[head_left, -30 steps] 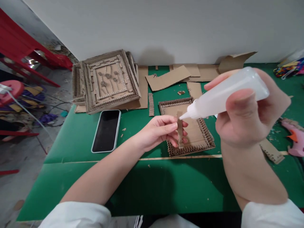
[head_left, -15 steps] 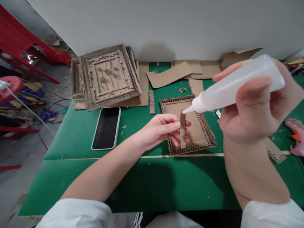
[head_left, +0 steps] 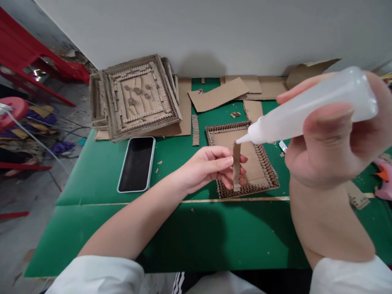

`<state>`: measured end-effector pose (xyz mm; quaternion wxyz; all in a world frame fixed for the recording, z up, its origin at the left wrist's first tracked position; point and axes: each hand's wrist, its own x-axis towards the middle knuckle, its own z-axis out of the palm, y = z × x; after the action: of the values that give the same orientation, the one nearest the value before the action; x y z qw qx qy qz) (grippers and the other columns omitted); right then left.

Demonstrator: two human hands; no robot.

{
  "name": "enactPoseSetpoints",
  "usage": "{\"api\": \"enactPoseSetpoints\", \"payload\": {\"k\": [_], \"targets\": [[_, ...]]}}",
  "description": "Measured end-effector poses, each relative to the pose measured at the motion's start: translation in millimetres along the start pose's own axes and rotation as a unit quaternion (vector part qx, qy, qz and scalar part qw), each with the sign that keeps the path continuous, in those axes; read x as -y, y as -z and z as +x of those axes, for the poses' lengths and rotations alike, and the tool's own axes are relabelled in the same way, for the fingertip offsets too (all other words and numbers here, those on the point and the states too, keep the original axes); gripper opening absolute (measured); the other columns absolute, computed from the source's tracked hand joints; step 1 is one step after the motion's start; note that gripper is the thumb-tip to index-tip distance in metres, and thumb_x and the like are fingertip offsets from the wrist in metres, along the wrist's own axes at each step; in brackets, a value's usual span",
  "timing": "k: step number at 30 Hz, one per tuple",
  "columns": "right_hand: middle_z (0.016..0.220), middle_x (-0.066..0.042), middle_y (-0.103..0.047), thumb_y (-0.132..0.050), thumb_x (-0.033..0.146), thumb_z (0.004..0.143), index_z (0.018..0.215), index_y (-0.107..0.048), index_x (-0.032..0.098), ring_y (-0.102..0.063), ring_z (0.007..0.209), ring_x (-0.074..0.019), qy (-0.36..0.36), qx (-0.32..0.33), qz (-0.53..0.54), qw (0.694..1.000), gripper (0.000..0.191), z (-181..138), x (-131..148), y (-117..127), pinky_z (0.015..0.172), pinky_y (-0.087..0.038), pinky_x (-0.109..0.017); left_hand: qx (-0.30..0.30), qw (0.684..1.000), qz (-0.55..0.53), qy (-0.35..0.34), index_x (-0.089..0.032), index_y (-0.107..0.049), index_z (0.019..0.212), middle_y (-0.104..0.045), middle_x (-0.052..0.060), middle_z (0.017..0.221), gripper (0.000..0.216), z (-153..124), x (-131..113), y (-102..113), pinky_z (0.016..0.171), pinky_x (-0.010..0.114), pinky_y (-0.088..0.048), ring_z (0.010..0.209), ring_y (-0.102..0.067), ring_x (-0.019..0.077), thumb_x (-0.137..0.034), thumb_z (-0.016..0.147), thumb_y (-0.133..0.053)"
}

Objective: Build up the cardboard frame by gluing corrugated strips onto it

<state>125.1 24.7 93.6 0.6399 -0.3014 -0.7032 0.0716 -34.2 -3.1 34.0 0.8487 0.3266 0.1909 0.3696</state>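
Between its thumb and fingers, my left hand point(head_left: 214, 165) pinches a narrow cardboard strip point(head_left: 236, 163), held upright. My right hand point(head_left: 330, 143) is wrapped around a translucent glue bottle point(head_left: 306, 110), tilted so its white nozzle points down to the left. The nozzle tip is at the top end of the strip; whether glue is coming out is too small to tell. Beneath my left hand, a shallow cardboard tray point(head_left: 272, 179) with corrugated edging lies on the green table point(head_left: 183, 232). My left hand hides part of its left side.
A phone point(head_left: 136, 164) lies left of my left hand. Behind it, corrugated cardboard frames point(head_left: 141, 96) are stacked against the wall. Loose cardboard pieces point(head_left: 219, 94) and a short corrugated strip point(head_left: 195, 130) lie farther back. A pink glue gun point(head_left: 384, 179) is at the right edge.
The bottle and my right hand have shifted very slightly, the bottle's base a little to the right. The nozzle tip stays at the strip's top end, and my left hand keeps its pinch.
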Motion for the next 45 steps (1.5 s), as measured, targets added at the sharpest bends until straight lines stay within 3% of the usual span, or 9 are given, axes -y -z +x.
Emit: {"api": "enactPoseSetpoints", "payload": {"k": [7, 14, 20, 25, 33, 36, 41, 45], "targets": [[0.074, 0.000, -0.061, -0.046, 0.043, 0.093, 0.084, -0.061, 0.025, -0.065, 0.067, -0.0168, -0.024, 0.015, 0.009, 1.000, 0.025, 0, 0, 2, 0.055, -0.049, -0.031, -0.002, 1.000, 0.006, 0.001, -0.015, -0.071, 0.091, -0.073, 0.003, 0.078, 0.020, 0, -1, -1, 0.052, 0.018, -0.058, 0.069, -0.072, 0.0164, -0.030, 0.078, -0.074], [0.064, 0.004, -0.060, -0.060, 0.035, 0.087, 0.081, -0.059, 0.026, -0.057, 0.054, -0.0119, 0.001, -0.023, 0.083, 0.996, 0.011, 8, 5, -3, 0.047, -0.041, -0.027, 0.000, 1.000, 0.006, 0.001, -0.016, -0.071, 0.091, -0.074, 0.003, 0.079, 0.020, -1, 0, -1, 0.052, 0.016, -0.057, 0.069, -0.072, 0.0156, -0.031, 0.078, -0.073], [0.066, 0.003, -0.062, -0.059, 0.044, 0.086, 0.073, -0.061, 0.026, -0.063, 0.059, -0.0155, -0.033, -0.011, 0.082, 0.996, 0.023, 5, 4, -1, 0.052, -0.046, -0.031, -0.008, 1.000, 0.009, 0.006, -0.015, -0.071, 0.091, -0.073, 0.003, 0.078, 0.023, -1, 0, 0, 0.051, 0.017, -0.056, 0.068, -0.072, 0.0160, -0.033, 0.076, -0.075], [0.065, 0.006, -0.062, -0.060, 0.033, 0.088, 0.079, -0.060, 0.026, -0.060, 0.056, -0.0126, -0.029, -0.028, 0.092, 0.995, 0.011, 7, 10, -3, 0.051, -0.044, -0.027, -0.013, 1.000, 0.009, 0.006, -0.014, -0.070, 0.091, -0.073, 0.003, 0.078, 0.024, 0, 0, 0, 0.051, 0.018, -0.056, 0.068, -0.072, 0.0158, -0.033, 0.076, -0.075], [0.056, 0.003, -0.056, -0.058, 0.045, 0.086, 0.065, -0.054, 0.023, -0.057, 0.050, -0.0124, -0.007, -0.011, 0.004, 1.000, 0.031, 8, 11, 0, 0.046, -0.041, -0.028, -0.044, 0.999, 0.013, 0.002, -0.012, -0.066, 0.080, -0.071, 0.003, 0.073, 0.027, 0, -2, -2, 0.050, 0.018, -0.055, 0.064, -0.070, 0.0155, -0.034, 0.071, -0.078], [0.056, 0.004, -0.055, -0.060, 0.042, 0.085, 0.066, -0.057, 0.023, -0.056, 0.050, -0.0112, -0.012, 0.002, 0.023, 1.000, 0.027, 7, 9, 1, 0.046, -0.038, -0.027, -0.050, 0.999, 0.017, 0.005, -0.012, -0.065, 0.078, -0.071, 0.003, 0.075, 0.029, -1, -3, -3, 0.053, 0.019, -0.057, 0.063, -0.070, 0.0147, -0.035, 0.070, -0.079], [0.052, 0.007, -0.055, -0.061, 0.039, 0.084, 0.063, -0.058, 0.023, -0.049, 0.043, -0.0062, 0.014, -0.032, 0.092, 0.995, 0.027, 8, 7, -6, 0.040, -0.031, -0.024, -0.041, 0.999, 0.019, 0.003, -0.012, -0.066, 0.083, -0.072, 0.003, 0.076, 0.028, -1, -4, -3, 0.056, 0.020, -0.057, 0.064, -0.070, 0.0137, -0.035, 0.072, -0.078], [0.052, 0.006, -0.056, -0.055, 0.045, 0.087, 0.063, -0.060, 0.024, -0.051, 0.044, -0.0081, -0.030, -0.028, 0.080, 0.996, 0.032, 9, 15, -7, 0.040, -0.033, -0.025, -0.042, 0.999, 0.020, 0.003, -0.013, -0.065, 0.081, -0.073, 0.003, 0.076, 0.026, -1, -4, -2, 0.058, 0.020, -0.057, 0.065, -0.070, 0.0139, -0.034, 0.073, -0.077]]}}
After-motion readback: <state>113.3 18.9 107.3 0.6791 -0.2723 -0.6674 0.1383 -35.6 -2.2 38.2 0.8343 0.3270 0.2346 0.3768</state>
